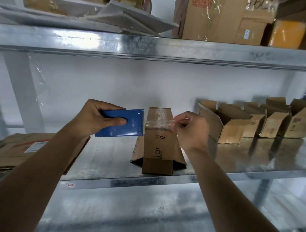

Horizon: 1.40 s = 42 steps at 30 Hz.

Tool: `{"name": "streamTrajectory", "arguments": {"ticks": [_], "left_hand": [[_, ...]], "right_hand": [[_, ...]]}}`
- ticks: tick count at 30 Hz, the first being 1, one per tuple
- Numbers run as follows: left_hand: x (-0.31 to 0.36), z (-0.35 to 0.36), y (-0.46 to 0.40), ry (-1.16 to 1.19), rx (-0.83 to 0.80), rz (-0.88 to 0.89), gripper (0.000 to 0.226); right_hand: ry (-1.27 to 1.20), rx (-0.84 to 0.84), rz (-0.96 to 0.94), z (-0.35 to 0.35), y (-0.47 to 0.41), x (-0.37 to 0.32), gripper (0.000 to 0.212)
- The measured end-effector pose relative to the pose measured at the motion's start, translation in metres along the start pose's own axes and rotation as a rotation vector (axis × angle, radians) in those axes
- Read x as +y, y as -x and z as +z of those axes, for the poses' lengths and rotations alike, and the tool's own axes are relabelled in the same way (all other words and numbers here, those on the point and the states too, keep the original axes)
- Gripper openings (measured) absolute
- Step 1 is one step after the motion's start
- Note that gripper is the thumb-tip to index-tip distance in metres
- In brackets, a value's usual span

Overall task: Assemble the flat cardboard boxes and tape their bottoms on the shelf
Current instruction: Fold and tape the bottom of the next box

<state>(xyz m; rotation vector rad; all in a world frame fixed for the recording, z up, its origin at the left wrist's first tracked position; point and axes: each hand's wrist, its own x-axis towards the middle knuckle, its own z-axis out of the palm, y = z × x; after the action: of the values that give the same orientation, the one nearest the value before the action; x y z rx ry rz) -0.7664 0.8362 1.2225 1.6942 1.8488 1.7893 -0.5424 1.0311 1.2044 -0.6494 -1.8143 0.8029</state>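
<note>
Leftmost on the galvanised metal shelf (pixel 101 159), a stack of flattened brown cardboard boxes (pixel 21 150) is seen lying flat, well to the left of the upright brown cardboard box (pixel 158 143) that stands near the shelf's front edge. Between the stack and that box, the left hand (pixel 98 118) is curled round a blue flat-sided tape dispenser (pixel 121 123), the thumb pressed on its near face; the dispenser's toothed edge is held just beside the box's upper left corner. The upright box is set with its closed end uppermost and its open flaps splayed on the shelf surface below. A strip of clear packing tape (pixel 159 119) is laid across the closed end and down over its near edge. Just to the right of the box, the loose end of that tape is pinched between the thumb and fingertips of the right hand (pixel 190 130), beside the box's upper right corner. Further right of the upright box, a row of small assembled brown cardboard boxes (pixel 255 122) with open top flaps is lined along the shelf towards the back.
</note>
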Motion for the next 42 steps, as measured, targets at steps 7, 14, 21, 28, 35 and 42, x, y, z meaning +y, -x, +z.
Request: {"name": "streamTrajectory", "arguments": {"ticks": [7, 14, 21, 28, 35, 42], "left_hand": [[-0.013, -0.004, -0.009, -0.059, -0.002, -0.022, 0.042], [-0.02, -0.002, -0.023, -0.12, -0.06, -0.082, 0.042], [-0.036, 0.002, -0.035, -0.192, -0.099, -0.109, 0.036], [-0.053, 0.011, -0.046, -0.204, -0.148, -0.143, 0.038], [-0.057, 0.013, -0.053, -0.198, -0.16, -0.149, 0.034], [-0.066, 0.008, -0.057, -0.149, -0.171, -0.134, 0.044]], "right_hand": [[0.051, 0.058, 0.123, -0.008, -0.008, 0.019, 0.031], [-0.08, -0.096, 0.284, -0.012, -0.022, 0.03, 0.025], [-0.426, -0.345, 0.565, -0.014, -0.037, 0.055, 0.044], [-0.586, -0.362, 0.665, -0.005, -0.039, 0.078, 0.046], [-0.164, -0.333, 0.434, 0.006, -0.058, 0.094, 0.04], [0.022, -0.213, 0.396, 0.022, -0.064, 0.125, 0.047]]}}
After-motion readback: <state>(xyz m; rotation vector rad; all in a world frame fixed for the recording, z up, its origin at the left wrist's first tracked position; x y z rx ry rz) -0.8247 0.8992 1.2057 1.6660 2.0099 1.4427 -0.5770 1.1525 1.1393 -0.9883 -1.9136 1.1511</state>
